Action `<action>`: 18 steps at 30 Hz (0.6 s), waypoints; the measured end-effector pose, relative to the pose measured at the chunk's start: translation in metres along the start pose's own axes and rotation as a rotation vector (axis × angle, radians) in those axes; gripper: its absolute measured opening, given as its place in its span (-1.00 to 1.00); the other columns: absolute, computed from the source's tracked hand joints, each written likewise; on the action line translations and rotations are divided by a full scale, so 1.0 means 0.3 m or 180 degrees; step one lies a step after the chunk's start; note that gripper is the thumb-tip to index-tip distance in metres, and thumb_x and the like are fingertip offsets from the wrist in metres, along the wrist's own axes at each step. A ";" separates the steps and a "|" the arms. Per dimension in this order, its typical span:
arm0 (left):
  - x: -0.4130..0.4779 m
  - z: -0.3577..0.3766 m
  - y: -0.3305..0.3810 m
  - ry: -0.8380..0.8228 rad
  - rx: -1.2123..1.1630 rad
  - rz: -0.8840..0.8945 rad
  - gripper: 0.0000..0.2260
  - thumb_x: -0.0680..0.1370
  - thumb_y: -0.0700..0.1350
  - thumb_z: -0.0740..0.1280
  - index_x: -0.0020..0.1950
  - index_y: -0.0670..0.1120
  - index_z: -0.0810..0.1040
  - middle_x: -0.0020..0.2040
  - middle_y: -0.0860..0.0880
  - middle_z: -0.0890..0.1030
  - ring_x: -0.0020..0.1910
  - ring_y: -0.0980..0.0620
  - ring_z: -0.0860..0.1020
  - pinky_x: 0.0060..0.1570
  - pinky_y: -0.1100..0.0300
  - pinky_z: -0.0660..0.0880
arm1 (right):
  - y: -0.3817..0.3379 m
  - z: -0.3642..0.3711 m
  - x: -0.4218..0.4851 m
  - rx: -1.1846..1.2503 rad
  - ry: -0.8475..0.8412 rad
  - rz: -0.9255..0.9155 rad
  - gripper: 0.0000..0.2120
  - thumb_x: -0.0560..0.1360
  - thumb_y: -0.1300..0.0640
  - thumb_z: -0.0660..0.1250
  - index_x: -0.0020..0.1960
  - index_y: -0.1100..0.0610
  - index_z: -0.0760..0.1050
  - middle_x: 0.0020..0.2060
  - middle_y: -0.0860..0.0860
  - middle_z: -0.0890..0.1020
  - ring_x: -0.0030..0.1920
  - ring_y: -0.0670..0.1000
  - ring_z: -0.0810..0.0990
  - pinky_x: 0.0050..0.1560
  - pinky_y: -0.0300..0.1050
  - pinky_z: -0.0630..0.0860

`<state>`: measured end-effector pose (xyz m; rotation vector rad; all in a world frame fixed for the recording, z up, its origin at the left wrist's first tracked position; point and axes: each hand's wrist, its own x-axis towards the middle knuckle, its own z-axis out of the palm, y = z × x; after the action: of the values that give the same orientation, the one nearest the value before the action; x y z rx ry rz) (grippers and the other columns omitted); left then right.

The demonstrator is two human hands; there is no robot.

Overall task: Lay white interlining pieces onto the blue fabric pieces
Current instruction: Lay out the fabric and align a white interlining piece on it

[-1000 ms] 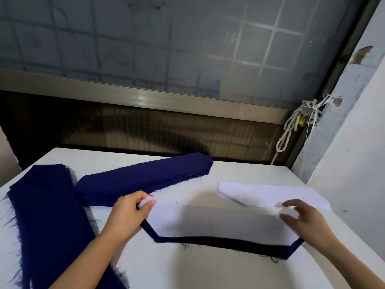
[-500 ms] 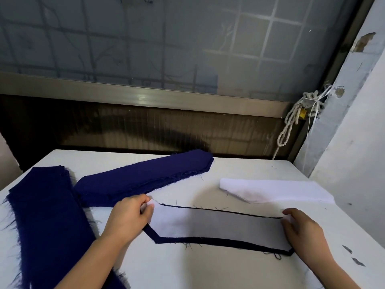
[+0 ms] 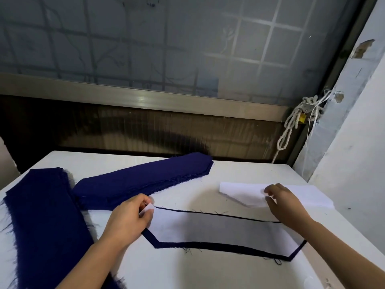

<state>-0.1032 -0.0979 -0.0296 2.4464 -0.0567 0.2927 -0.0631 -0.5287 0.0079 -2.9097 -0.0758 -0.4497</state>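
Blue fabric piece [image 3: 218, 246]: we see woven cloth, matt, with loose threads fraying at its edges
Interlining piece [image 3: 208, 228]: thin white cloth, matt and smooth, half sheer to us
Blue stack [image 3: 141, 180]: matt dark cloth, rough fuzzy rims
Table [image 3: 187, 272]: smooth white top, we catch a faint sheen
Window rail [image 3: 145, 99]: brushed metal, dull shine

Beyond the far edge of the white table [image 3: 208, 274] runs a dark ribbed panel [image 3: 125, 130], capped by a dull metal rail [image 3: 145, 99]. Above the rail is a frosted window [image 3: 187, 42] with a faint grid showing through. Past the table's far right corner, a knotted pale rope [image 3: 308, 104] hangs in loops, with a small yellow piece [image 3: 302, 117] on it. A pale wall [image 3: 354, 163] with chipped patches stands along the table's right side.
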 end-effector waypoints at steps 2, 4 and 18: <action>-0.001 -0.006 0.004 -0.0016 -0.0037 0.0035 -0.83 0.56 -0.05 0.35 -0.07 0.24 0.46 -0.12 0.41 0.56 -0.11 0.36 0.52 -0.29 0.38 0.38 | -0.046 0.024 0.065 0.0156 -0.0139 -0.0055 -0.82 0.57 0.16 0.27 0.15 0.13 0.53 0.03 0.06 0.59 -0.02 0.07 0.55 0.01 -0.09 0.50; 0.000 -0.008 0.003 -0.0032 -0.0088 0.0048 -0.82 0.57 -0.07 0.35 -0.08 0.23 0.45 -0.14 0.43 0.55 -0.13 0.33 0.53 -0.29 0.35 0.39 | -0.086 0.052 0.113 0.0170 -0.0403 -0.0084 -0.83 0.59 0.11 0.23 0.14 0.11 0.51 0.02 0.04 0.58 -0.01 0.04 0.54 0.04 -0.11 0.49; 0.012 0.007 -0.026 -0.0089 -0.0253 0.0063 -0.91 0.60 -0.01 0.31 0.02 0.20 0.50 -0.16 0.35 0.57 -0.20 0.26 0.55 -0.23 0.30 0.46 | -0.145 0.122 0.162 -0.0800 -0.0381 -0.0396 -0.91 0.55 0.13 0.17 -0.12 0.08 0.40 -0.15 0.03 0.57 -0.15 0.05 0.55 -0.18 -0.19 0.39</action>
<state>-0.0984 -0.0930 -0.0351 2.3723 -0.1030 0.2601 -0.0094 -0.4777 -0.0035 -3.1908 -0.2351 -0.3245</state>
